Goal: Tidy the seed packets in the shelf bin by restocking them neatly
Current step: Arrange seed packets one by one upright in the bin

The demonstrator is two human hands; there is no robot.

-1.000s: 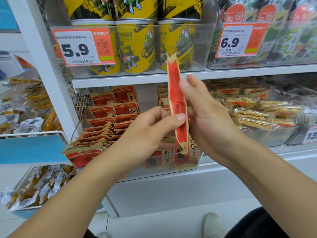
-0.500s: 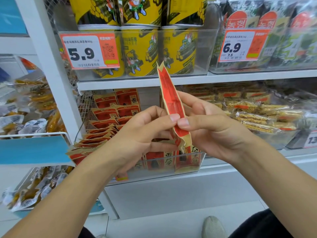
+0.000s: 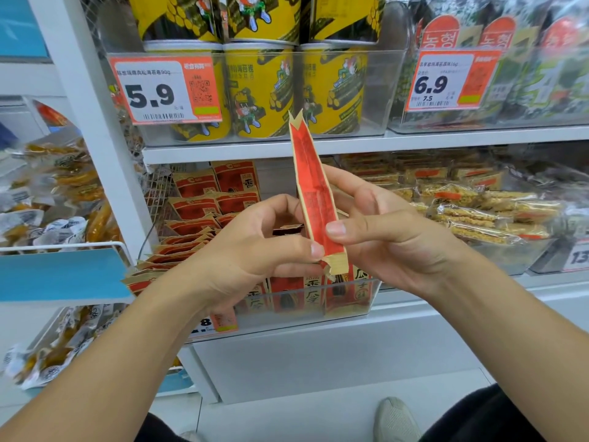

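Note:
A red and tan seed packet (image 3: 314, 189) stands upright and edge-on in front of the shelf, held between both hands. My left hand (image 3: 255, 250) pinches its lower edge from the left. My right hand (image 3: 382, 237) grips it from the right, thumb across the front and fingers behind. Behind the hands sits a clear shelf bin (image 3: 357, 301) holding several matching red seed packets (image 3: 204, 199), some upright at the back and front, others fallen flat in a slanting pile at the left.
Yellow canisters (image 3: 261, 90) fill a clear bin on the shelf above, with price tags 5.9 (image 3: 165, 90) and 6.9 (image 3: 452, 81). Wrapped snack bars (image 3: 484, 212) lie in the bin to the right. A wire rack of small snack packs (image 3: 57, 193) hangs left. My shoe (image 3: 395, 419) is on the floor.
The packet has tilted a little, its top now leaning left. My right thumb slid down the packet's front and my left fingers closed on its lower edge. The view shifted slightly downward.

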